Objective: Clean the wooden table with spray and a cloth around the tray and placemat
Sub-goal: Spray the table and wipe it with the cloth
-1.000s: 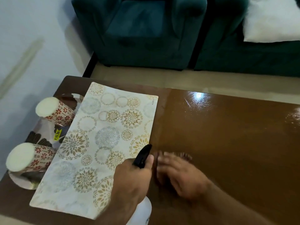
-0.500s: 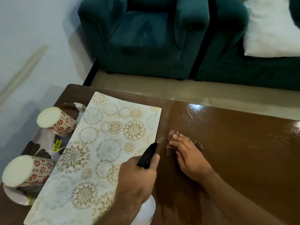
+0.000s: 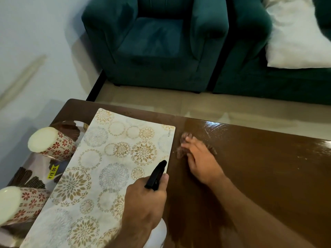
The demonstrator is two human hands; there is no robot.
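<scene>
glossy brown wood makes up the worktop [image 3: 250,176], and the right hand [image 3: 200,163] lies flat on it with fingers stretched forward, pressing a small brownish cloth [image 3: 182,151] against the surface just beside the placemat's right edge. flat fingers likely suit the job, since they spread the push across the cloth. little of the cloth shows past the fingertips, and motion blur hides its shape.

the left hand [image 3: 145,203] is wrapped round the neck of a white spray bottle [image 3: 157,230], thumb up beside the black nozzle [image 3: 156,173], which points forward along the seam between mat and bare wood. held low and near, it seems ready for another squirt without getting in the wiping hand's way.

the patterned placemat [image 3: 107,172] lies flat, its left edge overlapping a tray [image 3: 35,167] at the worktop's left end. two patterned cups [image 3: 52,142] lie on their sides in the tray. leaving these in place means the wiping has to trace their borders.

pale streaks near the far right edge suggest the worktop is only partly cleaned.
</scene>
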